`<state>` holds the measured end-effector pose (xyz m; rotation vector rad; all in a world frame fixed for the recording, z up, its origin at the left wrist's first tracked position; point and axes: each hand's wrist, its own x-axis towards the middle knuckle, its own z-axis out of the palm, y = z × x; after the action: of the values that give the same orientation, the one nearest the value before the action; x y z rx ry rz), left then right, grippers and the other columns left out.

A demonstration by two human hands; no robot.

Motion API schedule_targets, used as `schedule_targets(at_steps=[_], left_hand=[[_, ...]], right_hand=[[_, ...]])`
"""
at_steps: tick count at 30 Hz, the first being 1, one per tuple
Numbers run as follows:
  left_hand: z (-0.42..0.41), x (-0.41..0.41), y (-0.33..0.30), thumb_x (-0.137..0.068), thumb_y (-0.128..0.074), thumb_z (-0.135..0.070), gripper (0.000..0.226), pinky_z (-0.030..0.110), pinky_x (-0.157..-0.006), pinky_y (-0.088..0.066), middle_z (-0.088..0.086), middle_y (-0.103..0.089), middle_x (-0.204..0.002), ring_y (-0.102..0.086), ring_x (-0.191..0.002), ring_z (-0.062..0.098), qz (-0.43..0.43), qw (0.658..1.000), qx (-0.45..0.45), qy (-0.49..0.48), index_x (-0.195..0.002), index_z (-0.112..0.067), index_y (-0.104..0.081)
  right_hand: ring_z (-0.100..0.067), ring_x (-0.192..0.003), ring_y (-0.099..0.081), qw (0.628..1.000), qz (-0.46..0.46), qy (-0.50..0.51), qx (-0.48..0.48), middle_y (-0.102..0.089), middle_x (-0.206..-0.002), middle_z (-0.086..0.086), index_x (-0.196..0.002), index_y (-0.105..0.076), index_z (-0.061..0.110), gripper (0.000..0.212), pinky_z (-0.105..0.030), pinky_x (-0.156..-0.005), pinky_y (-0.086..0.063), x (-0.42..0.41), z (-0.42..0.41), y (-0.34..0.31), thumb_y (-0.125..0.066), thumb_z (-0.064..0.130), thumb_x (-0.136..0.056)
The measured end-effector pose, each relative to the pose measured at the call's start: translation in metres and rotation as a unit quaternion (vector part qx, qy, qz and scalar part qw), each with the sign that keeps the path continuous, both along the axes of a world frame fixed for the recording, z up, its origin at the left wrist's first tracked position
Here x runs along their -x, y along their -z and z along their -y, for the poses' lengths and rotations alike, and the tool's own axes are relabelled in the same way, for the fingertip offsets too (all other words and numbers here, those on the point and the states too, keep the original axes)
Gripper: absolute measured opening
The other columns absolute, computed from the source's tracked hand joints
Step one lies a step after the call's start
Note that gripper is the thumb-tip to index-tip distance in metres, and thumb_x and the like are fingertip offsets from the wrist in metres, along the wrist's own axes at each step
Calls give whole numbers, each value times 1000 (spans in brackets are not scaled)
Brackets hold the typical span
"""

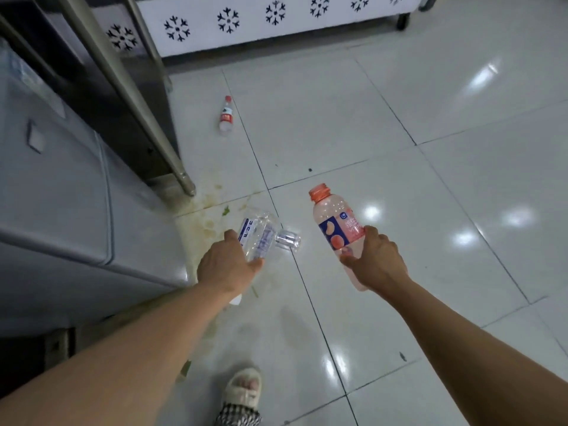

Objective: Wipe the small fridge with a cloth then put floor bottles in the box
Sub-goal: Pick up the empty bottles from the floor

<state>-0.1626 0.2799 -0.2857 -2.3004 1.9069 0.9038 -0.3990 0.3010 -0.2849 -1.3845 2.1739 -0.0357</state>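
My left hand point(226, 265) grips a clear plastic bottle point(258, 238) with a blue-and-white label, low over the white tiled floor beside the small grey fridge point(58, 204). A pink peach-drink bottle point(336, 229) with an orange neck is held in my right hand point(375, 262), fingers curled round its lower half. Another clear bottle with a red label and red cap point(226, 116) lies on the floor farther away, near the metal table leg. No box or cloth is in view.
A steel table leg point(184, 179) stands beside the fridge, with brownish stains and green scraps on the tiles at its foot. A white chest unit with snowflake marks point(276, 23) runs along the back. My slippered foot point(244, 392) is at the bottom.
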Motion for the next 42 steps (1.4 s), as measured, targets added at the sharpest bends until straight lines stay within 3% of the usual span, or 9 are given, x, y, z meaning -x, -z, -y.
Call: schedule_targets(at_steps=[5,13,18,21,24,30,37,42], left_hand=[[62,19,2,-78,-67,-47,57,33,-68,-46,13,-63,-105,-62,-93,34,-8,999,-14,-39,-112,-7,-44],[164,43,30,-76,-69,-48,66,35,-74,-52,13,-62,-107,-62,-93,30,-40,989,-50,-133,-120,-5,-42],[221,62,35,-76,-68,-51,66,29,-70,-43,11,-58,-114,-58,-98,28,-53,981,-73,-170,-119,-6,-44],[260,85,36,-75,-67,-53,62,30,-70,-44,8,-57,-108,-56,-92,25,-47,977,-84,-192,-112,-8,-46],[302,108,30,-73,-69,-52,59,28,-59,-41,6,-60,-101,-57,-80,21,-54,963,-82,-249,-108,-10,-47],[373,148,30,-74,-71,-50,63,29,-68,-43,8,-60,-102,-54,-85,23,-81,936,-67,-337,-113,-6,-48],[451,132,53,-77,-69,-46,63,29,-70,-44,12,-60,-112,-59,-98,29,-115,898,-70,-418,-119,-6,-46],[513,92,89,-76,-70,-45,63,29,-71,-44,14,-61,-114,-59,-98,31,-111,877,-90,-458,-119,-6,-45]], right_hand=[[-30,-107,-54,1000,4,-20,-20,-56,-119,-12,-128,-40,11,56,-43,-93,-48,23,72,-5,-65,38,-85],[-28,-106,-56,997,6,-59,-44,-57,-120,-10,-129,-40,13,57,-44,-92,-50,54,201,23,-64,41,-85],[-27,-105,-58,993,23,-98,-68,-58,-120,-8,-130,-39,14,58,-41,-89,-51,75,278,29,-62,45,-86],[-27,-102,-60,989,30,-123,-73,-60,-116,-9,-128,-40,13,59,-37,-83,-51,91,333,27,-62,48,-85],[-26,-99,-61,984,47,-158,-73,-62,-113,-9,-126,-41,12,57,-36,-80,-51,107,386,25,-61,48,-86],[-25,-95,-61,972,67,-201,-107,-61,-113,-8,-123,-44,13,56,-34,-78,-50,132,475,26,-65,47,-83],[-29,-102,-61,960,50,-238,-138,-60,-116,-10,-123,-45,10,60,-44,-89,-51,94,579,46,-67,47,-81],[-27,-98,-62,951,50,-266,-147,-61,-113,-7,-121,-45,12,59,-44,-86,-52,36,660,76,-67,49,-81]])
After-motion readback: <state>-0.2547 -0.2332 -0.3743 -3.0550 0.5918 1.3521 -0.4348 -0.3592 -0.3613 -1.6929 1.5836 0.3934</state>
